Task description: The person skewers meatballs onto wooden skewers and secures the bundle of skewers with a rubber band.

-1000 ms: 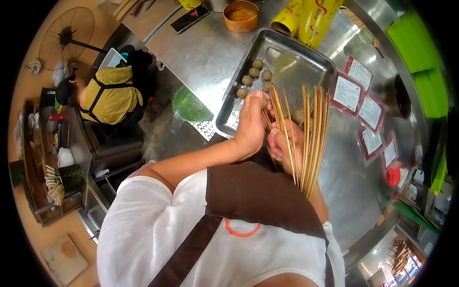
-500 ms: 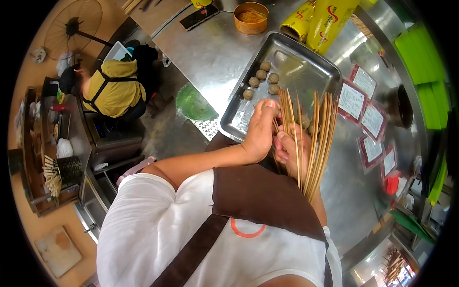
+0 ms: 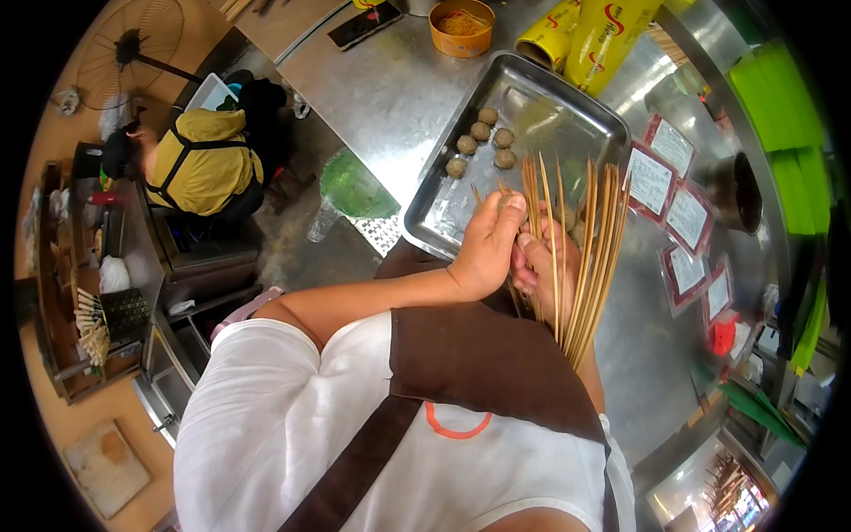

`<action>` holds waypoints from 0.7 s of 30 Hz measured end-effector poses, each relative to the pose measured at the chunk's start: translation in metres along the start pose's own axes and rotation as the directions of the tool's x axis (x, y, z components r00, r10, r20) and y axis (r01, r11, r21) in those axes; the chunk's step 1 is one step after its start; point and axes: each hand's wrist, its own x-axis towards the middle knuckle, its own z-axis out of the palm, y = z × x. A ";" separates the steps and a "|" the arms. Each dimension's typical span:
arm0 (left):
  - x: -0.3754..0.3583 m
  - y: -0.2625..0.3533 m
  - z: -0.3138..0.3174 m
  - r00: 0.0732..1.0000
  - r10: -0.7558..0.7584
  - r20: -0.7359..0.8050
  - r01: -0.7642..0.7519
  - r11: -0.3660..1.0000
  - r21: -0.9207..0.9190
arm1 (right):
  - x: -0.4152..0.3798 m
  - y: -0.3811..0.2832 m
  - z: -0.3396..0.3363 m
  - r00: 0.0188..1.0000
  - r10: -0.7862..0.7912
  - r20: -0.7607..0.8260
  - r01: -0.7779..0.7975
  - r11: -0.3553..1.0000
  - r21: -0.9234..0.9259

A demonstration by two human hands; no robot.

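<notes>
My left hand [image 3: 486, 238] is closed over the near part of a steel tray [image 3: 567, 115], thumb and fingers pinched around what looks like a brown meatball, mostly hidden. Thin skewer tips poke out just above its fingers. Close beside it, my right hand [image 3: 551, 264] grips a bundle of bamboo skewers [image 3: 603, 239], which fan upward over the tray and stick out below toward my apron. Several round meatballs [image 3: 503, 138] lie in the tray's left half, and another is partly hidden behind the skewers.
Yellow film rolls [image 3: 612, 40] and an orange tub [image 3: 462, 28] stand beyond the tray, with a phone [image 3: 364, 25] to the left. Labelled red packets [image 3: 650, 182] and a dark pot [image 3: 736, 193] are at right. Someone in a yellow top [image 3: 206, 164] sits at left.
My left hand has shifted slightly, its thumb now closer to the skewers and my right hand. The skewer bundle has tilted a little. The meatballs in the tray have kept their places.
</notes>
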 end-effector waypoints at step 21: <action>0.018 -0.001 -0.044 1.000 0.022 -0.016 -0.011 0.859 0.513 | 0.004 0.003 -0.010 0.987 -0.149 0.066 0.148 0.989 0.014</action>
